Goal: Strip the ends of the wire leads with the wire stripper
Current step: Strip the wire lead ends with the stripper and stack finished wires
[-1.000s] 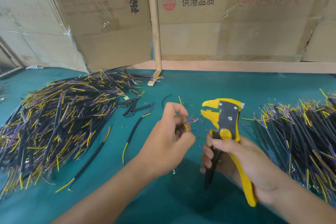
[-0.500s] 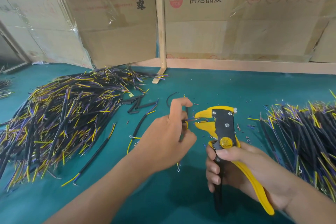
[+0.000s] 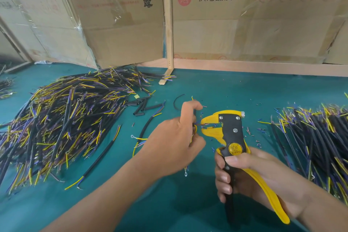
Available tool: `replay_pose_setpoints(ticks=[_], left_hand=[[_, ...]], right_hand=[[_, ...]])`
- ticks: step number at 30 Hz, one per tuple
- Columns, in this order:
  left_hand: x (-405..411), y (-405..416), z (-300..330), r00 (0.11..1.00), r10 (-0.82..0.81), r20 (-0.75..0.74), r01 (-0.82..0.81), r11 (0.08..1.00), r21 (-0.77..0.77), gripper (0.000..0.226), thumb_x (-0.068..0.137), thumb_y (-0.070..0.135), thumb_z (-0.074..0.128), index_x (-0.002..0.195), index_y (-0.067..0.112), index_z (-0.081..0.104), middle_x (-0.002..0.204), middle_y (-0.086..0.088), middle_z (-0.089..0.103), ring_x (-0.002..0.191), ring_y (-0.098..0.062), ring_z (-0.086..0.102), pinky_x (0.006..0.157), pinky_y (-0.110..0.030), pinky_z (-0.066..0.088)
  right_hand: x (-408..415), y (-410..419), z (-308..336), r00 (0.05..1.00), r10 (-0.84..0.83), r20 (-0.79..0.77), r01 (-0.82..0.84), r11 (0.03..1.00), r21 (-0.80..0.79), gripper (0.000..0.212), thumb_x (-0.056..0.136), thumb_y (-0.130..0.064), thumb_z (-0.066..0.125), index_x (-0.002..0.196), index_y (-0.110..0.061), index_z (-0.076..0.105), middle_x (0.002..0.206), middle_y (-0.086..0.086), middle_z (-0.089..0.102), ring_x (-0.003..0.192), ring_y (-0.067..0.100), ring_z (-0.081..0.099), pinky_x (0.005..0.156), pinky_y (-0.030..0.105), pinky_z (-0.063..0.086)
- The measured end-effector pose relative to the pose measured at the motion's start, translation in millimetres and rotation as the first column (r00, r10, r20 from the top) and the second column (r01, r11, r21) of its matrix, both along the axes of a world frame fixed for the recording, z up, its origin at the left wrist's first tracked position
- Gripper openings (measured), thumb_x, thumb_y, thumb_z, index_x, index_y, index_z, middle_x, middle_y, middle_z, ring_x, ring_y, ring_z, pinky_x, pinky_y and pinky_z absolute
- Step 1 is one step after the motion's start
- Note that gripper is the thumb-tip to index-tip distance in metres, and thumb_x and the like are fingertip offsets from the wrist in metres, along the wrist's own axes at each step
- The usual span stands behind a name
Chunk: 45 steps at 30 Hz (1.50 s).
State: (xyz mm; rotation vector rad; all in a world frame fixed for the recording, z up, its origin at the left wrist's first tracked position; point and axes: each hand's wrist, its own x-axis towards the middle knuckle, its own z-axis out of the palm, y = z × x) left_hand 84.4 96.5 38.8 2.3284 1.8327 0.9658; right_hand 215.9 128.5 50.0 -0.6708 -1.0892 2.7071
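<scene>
My right hand (image 3: 252, 173) grips the handles of a yellow and black wire stripper (image 3: 228, 133), whose jaws point left. My left hand (image 3: 173, 143) pinches a black-sheathed wire lead (image 3: 194, 118) and holds its thin coloured end wires in the stripper's jaws. The lead's other end, with a small ring terminal (image 3: 185, 174), hangs below my left hand. Most of the lead is hidden by my fingers.
A large heap of leads (image 3: 62, 118) covers the green table (image 3: 169, 209) at the left, and another pile (image 3: 318, 137) lies at the right. Loose leads and black sleeve pieces (image 3: 143, 107) lie between. Cardboard boxes (image 3: 244, 15) and a wooden post (image 3: 168, 24) stand behind.
The stripper came down to the lead and the end wires went into its jaws, which have narrowed onto them. My left hand stayed on the lead.
</scene>
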Motion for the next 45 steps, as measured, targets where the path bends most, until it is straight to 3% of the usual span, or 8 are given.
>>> replay_pose_setpoints(ticks=[1,2,6,13,27,35,42,45], left_hand=[[0,0,0,1.000,0.004,-0.005,-0.004,1.000,-0.004,0.048,0.084,0.014,0.048,0.125,0.024,0.025,0.072,-0.002,0.052,0.058,-0.024,0.046,0.060,-0.048,0.044],[1,-1,0,1.000,0.008,-0.008,-0.008,1.000,-0.009,0.048,0.084,0.015,0.048,0.125,0.022,0.026,0.072,-0.002,0.052,0.058,-0.024,0.046,0.060,-0.048,0.044],[1,-2,1,1.000,0.020,-0.016,-0.020,1.000,-0.015,0.046,0.083,0.019,0.043,0.123,0.026,0.023,0.070,-0.002,0.052,0.055,-0.023,0.043,0.059,-0.046,0.041],[3,-4,0,0.998,0.034,-0.061,-0.034,0.999,-0.004,0.045,0.084,0.023,0.039,0.125,0.027,0.020,0.070,-0.003,0.057,0.056,-0.026,0.046,0.061,-0.046,0.041],[6,-5,1,0.985,-0.038,0.167,0.058,0.992,-0.116,0.044,0.083,0.021,0.041,0.124,0.026,0.026,0.075,0.002,0.051,0.062,-0.022,0.044,0.061,-0.037,0.033],[5,-5,-1,0.983,-0.073,0.170,0.098,0.985,-0.143,0.039,0.088,0.011,0.048,0.121,0.024,0.029,0.074,0.002,0.052,0.060,-0.020,0.043,0.061,-0.039,0.038],[0,-1,0,0.879,-0.040,0.476,0.135,0.977,-0.167,0.028,0.090,0.032,0.051,0.116,0.027,0.041,0.076,0.008,0.058,0.072,-0.022,0.052,0.069,-0.035,0.045],[-1,2,-2,0.861,-0.015,0.508,0.130,0.973,-0.192,0.012,0.093,0.032,0.050,0.103,0.029,0.054,0.071,0.004,0.055,0.071,-0.030,0.049,0.067,-0.040,0.041]], right_hand=[[37,-9,2,0.999,0.014,0.038,-0.020,0.987,0.159,0.036,0.075,-0.026,0.084,0.089,-0.005,0.059,0.075,0.016,0.048,0.066,0.031,0.050,0.070,0.049,0.050],[66,-5,-18,0.991,-0.074,-0.113,0.100,0.965,0.243,0.036,0.075,-0.026,0.084,0.089,-0.005,0.059,0.075,0.016,0.048,0.066,0.031,0.049,0.069,0.049,0.050],[69,2,-26,0.992,-0.118,-0.039,0.124,0.936,0.329,0.032,0.076,-0.028,0.081,0.082,-0.005,0.060,0.069,0.015,0.046,0.060,0.029,0.047,0.064,0.046,0.049],[67,0,-24,0.988,-0.153,0.006,0.144,0.941,0.306,0.032,0.077,-0.034,0.078,0.076,-0.006,0.061,0.066,0.012,0.044,0.056,0.027,0.045,0.059,0.044,0.048],[66,-4,-24,0.984,-0.177,0.002,0.172,0.955,0.241,0.042,0.077,-0.043,0.076,0.071,-0.007,0.056,0.061,0.009,0.034,0.049,0.022,0.036,0.053,0.037,0.042],[68,-4,-24,0.959,-0.271,0.077,0.232,0.914,0.332,0.055,0.072,-0.058,0.076,0.065,-0.014,0.044,0.055,0.001,0.023,0.037,0.012,0.022,0.041,0.019,0.029],[70,-2,-22,0.952,-0.299,0.060,0.265,0.910,0.320,0.051,0.072,-0.054,0.077,0.064,-0.014,0.047,0.055,0.002,0.025,0.039,0.013,0.021,0.041,0.020,0.028],[71,-1,-22,0.956,-0.291,0.027,0.270,0.913,0.307,0.050,0.074,-0.052,0.077,0.066,-0.013,0.047,0.057,0.003,0.025,0.041,0.014,0.023,0.042,0.022,0.030]])
